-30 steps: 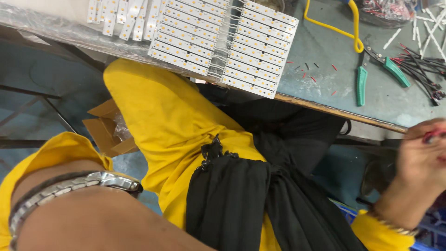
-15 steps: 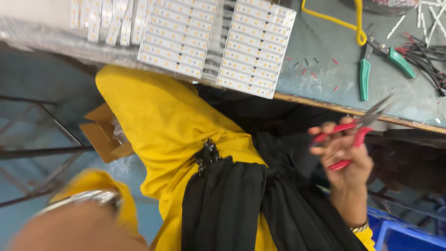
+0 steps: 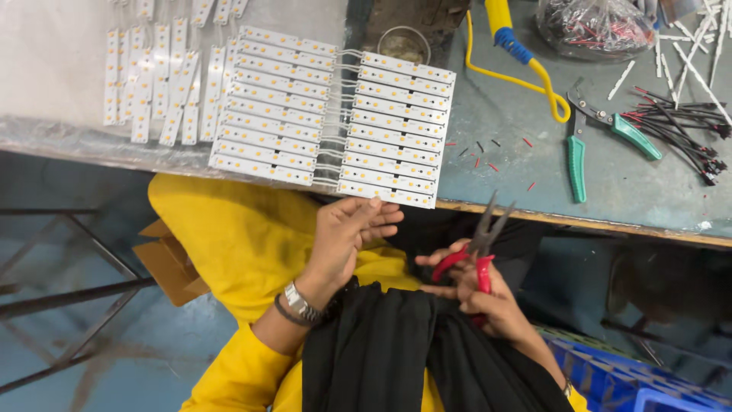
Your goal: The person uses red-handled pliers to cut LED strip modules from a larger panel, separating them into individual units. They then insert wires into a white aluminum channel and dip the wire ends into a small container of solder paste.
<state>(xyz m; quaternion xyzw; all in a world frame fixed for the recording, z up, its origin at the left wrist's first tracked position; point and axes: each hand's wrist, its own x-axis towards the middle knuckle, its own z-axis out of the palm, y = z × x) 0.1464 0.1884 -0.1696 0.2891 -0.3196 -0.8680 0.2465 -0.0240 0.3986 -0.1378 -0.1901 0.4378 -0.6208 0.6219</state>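
Note:
My left hand (image 3: 347, 233) reaches up to the near edge of the table, fingers spread and touching the front row of a white LED strip panel (image 3: 396, 130). A second panel of the same kind (image 3: 274, 107) lies beside it, joined by thin wires. My right hand (image 3: 476, 294) sits over my lap and grips red-handled cutters (image 3: 476, 248), the blades pointing up toward the table edge. I wear yellow clothes with a black cloth (image 3: 396, 351) across my lap.
Green-handled pliers (image 3: 579, 145), a yellow corded tool (image 3: 518, 53), a bundle of red and black wires (image 3: 679, 130), a bag of wires (image 3: 595, 27) and loose white strips (image 3: 152, 84) lie on the table (image 3: 648, 191). A blue crate (image 3: 633, 374) and a cardboard box (image 3: 164, 263) sit below.
My left hand has come up from the lower left to the panel's front edge. My right hand with the cutters has moved left, nearer the middle. The view has tilted up over the table.

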